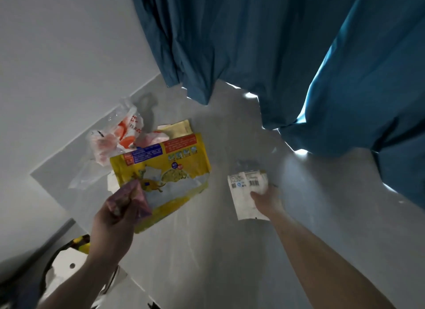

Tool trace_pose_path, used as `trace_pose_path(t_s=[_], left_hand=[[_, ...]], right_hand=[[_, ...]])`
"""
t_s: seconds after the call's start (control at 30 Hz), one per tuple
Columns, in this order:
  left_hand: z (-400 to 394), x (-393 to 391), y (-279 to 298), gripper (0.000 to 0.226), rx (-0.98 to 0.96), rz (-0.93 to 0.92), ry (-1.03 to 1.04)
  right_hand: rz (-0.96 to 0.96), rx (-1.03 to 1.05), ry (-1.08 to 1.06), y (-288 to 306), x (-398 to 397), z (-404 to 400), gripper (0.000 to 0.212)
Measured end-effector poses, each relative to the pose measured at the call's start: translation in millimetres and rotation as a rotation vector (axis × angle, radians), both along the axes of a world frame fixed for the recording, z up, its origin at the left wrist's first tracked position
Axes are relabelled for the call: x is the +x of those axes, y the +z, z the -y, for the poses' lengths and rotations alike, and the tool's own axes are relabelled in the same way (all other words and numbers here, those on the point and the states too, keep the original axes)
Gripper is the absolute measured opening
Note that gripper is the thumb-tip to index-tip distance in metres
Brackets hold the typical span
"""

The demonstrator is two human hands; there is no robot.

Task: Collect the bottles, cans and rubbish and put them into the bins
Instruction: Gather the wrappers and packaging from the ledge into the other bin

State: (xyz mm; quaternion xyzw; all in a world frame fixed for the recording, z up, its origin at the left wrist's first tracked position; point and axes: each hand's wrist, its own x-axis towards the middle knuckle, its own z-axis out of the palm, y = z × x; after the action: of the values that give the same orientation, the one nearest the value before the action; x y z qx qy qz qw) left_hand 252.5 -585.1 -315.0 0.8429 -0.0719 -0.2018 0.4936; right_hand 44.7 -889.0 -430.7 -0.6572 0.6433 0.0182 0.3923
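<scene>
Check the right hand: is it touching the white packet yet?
Touching. The head view shows the right hand with its fingers lying over the white packet, covering part of its lower right side; no gap shows between them.

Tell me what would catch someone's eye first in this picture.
Probably the big yellow food wrapper at centre, which the left hand holds together with a small purple packet. Next, the blue curtain hanging across the top right, and the white labelled packet gripped by the right hand above the grey floor.
</scene>
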Motion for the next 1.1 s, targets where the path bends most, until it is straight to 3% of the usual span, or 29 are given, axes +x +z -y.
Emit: trace_pose_path(t_s=[0.1, 0.2, 0.33, 0.47, 0.6, 0.73, 1.03, 1.1], left_hand=[[7.0, -7.6, -33.1, 0.015, -0.055, 0.052, 0.014], [3.7, -14.7, -59.1, 0.018, -0.094, 0.063, 0.045], [-16.1, -33.4, -54.0, 0.013, -0.060, 0.074, 0.077], [-45.3, -69.4, 6.0, 0.018, 0.034, 0.093, 0.111], [-98.0, -120.8, 71.7, 0.015, 0.082, 0.049, 0.122], [-155.8, -186.5, 134.6, 0.013, 0.142, 0.018, 0.090], [-239.2, -229.8, 185.2, 0.007, 0.241, -0.001, 0.042], [-251.8, -227.8, 189.7, 0.017, 0.211, 0.015, 0.039]], right_hand=[[0.019, 0.003, 0.014, -79.6, 21.6, 37.9, 0.076], [0.021, -0.036, -0.086, -99.4, 33.1, 33.8, 0.057], [0.105, 0.005, -0.209, -103.4, 16.6, 2.2, 0.061], [0.249, 0.097, -0.199, -39.8, -41.4, -62.8, 0.058], [0.212, 0.089, -0.060, 70.0, -112.8, -126.1, 0.045], [0.221, 0.101, 0.031, 164.9, -171.7, -177.2, 0.062], [0.245, 0.067, 0.136, 241.9, -205.6, -257.1, 0.047], [0.264, 0.051, 0.147, 247.0, -199.3, -274.1, 0.045]])
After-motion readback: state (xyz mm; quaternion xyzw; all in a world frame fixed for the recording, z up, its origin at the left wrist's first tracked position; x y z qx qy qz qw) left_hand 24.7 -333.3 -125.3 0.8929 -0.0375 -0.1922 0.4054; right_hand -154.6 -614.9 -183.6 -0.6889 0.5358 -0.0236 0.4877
